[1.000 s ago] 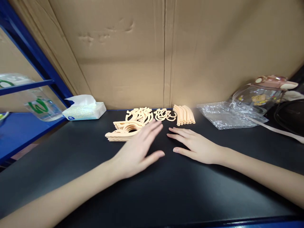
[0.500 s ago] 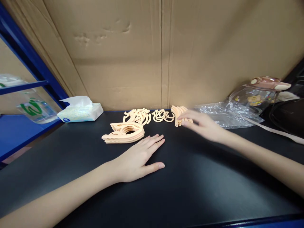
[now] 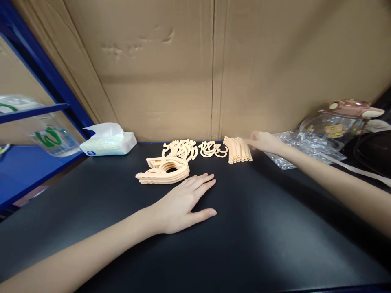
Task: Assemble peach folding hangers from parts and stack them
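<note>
My left hand (image 3: 183, 205) lies flat on the black table, palm down, fingers stretched and thumb apart. Just beyond its fingertips is a stack of peach plastic pieces (image 3: 163, 176) with curved, hanger-like arms. Farther back, my right hand (image 3: 265, 142) is at the right end of a row of slim, curved peach pieces (image 3: 238, 150). Its fingers are slightly blurred but look apart, with nothing visible in them. Left of that row lie small peach hooks (image 3: 209, 149) and a pile of curved peach pieces (image 3: 182, 149).
A tissue pack (image 3: 110, 142) sits at the back left, beside a blue metal frame (image 3: 45, 73) with a plastic bottle (image 3: 55, 138) behind it. Clear plastic bags (image 3: 287, 162) and a clear bottle with a brown lid (image 3: 336, 126) are at the right. Cardboard (image 3: 159, 81) stands behind.
My right hand has moved right and back from the front of the row of slim pieces, uncovering them. My left hand stays flat in place. The view has shifted slightly.
</note>
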The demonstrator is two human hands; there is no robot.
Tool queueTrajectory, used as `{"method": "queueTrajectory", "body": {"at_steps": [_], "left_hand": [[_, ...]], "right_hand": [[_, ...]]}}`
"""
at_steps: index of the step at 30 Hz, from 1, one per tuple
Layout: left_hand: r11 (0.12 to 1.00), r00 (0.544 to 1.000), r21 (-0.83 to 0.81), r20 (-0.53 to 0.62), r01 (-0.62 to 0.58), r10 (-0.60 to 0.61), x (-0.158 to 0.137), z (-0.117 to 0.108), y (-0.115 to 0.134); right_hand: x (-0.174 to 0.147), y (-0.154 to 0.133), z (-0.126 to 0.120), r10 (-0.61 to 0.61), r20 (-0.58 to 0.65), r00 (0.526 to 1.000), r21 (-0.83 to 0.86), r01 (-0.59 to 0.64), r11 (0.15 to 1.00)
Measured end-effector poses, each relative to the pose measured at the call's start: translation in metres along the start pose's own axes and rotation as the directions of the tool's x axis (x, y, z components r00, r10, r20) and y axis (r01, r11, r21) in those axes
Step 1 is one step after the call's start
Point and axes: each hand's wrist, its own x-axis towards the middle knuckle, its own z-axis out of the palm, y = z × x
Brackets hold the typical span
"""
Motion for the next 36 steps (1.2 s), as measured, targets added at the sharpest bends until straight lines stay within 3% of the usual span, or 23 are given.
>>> {"method": "queueTrajectory", "body": {"at_steps": [14,24,29,33,36], "left_hand": [[1.000,1.000,-0.011,0.003,0.002,-0.001,-0.003,-0.001,0.001],[1.000,1.000,-0.030,0.026,0.008,-0.007,-0.003,-0.002,-0.001],[0.999,1.000,-0.035,0.022,0.004,-0.003,-0.004,-0.002,-0.001],[0.999,1.000,-0.045,0.009,0.006,-0.006,-0.006,-0.002,0.000],[0.998,0.998,-0.066,-0.068,0.008,-0.012,-0.006,0.000,0.003]], "right_hand": [[0.011,-0.015,0.006,0.037,0.110,0.993,-0.084,-0.028,0.996],[0.012,-0.014,0.008,0.050,0.051,0.997,-0.065,-0.046,0.997],[-0.001,-0.019,-0.008,0.045,-0.035,0.998,-0.011,-0.046,0.999],[-0.030,-0.028,-0.021,-0.087,-0.052,0.995,0.055,0.089,0.994],[-0.063,-0.039,-0.021,-0.355,-0.010,0.935,0.001,0.355,0.935]]}}
